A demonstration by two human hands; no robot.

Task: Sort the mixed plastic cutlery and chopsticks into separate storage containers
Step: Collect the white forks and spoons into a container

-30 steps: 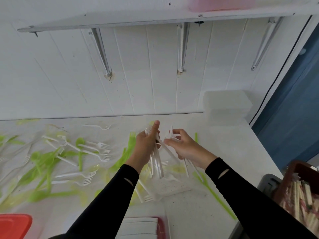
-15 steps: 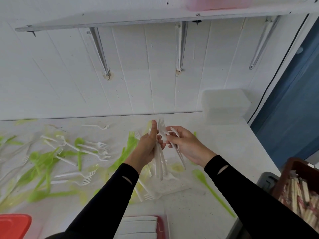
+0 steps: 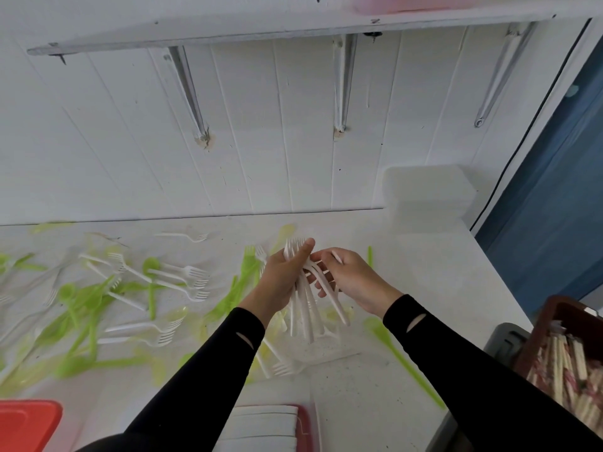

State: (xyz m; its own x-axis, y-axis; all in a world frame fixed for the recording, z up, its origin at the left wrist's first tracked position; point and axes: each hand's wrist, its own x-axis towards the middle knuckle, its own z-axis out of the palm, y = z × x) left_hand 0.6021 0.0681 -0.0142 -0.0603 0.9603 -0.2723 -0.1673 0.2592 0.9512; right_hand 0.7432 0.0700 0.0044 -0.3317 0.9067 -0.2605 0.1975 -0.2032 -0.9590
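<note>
- Our left hand grips a bundle of white forks just below centre, thumb pressed over the tines at 12 o'clock and thin handles fanning toward 6.
- Our right hand curls its fingers round those handles from 3 o'clock.
- Loose green and white cutlery litters the counter at 9 o'clock.
- We see wrapped chopsticks in a brown basket at 4 o'clock, their print too blurred to read.

white forks | bunched, tines up (in hand) | above table
</note>
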